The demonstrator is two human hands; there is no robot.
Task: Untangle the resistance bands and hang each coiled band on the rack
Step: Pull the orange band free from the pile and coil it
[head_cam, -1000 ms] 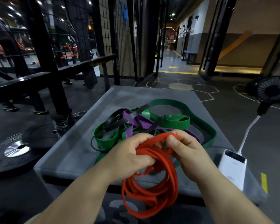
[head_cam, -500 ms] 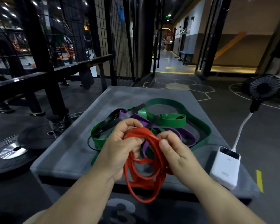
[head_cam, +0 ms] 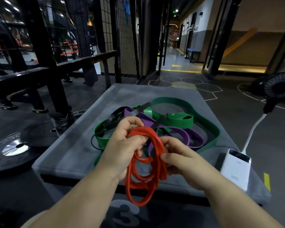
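Observation:
A red resistance band hangs in several loops between my hands, above the near edge of a grey padded box. My left hand grips the top of the loops with curled fingers. My right hand pinches the loops on their right side between thumb and fingers. Behind them on the box lies a tangle of a green band, a purple band and a black band.
A white power bank lies on the box's right near corner, its white cable running up to a black fan. Black weight plates lie on the floor at left. A black steel rack stands behind them.
The red band's loops have been gathered shorter and tighter. My left hand has risen and turned over the top of the coil, while my right hand has shifted lower on its side.

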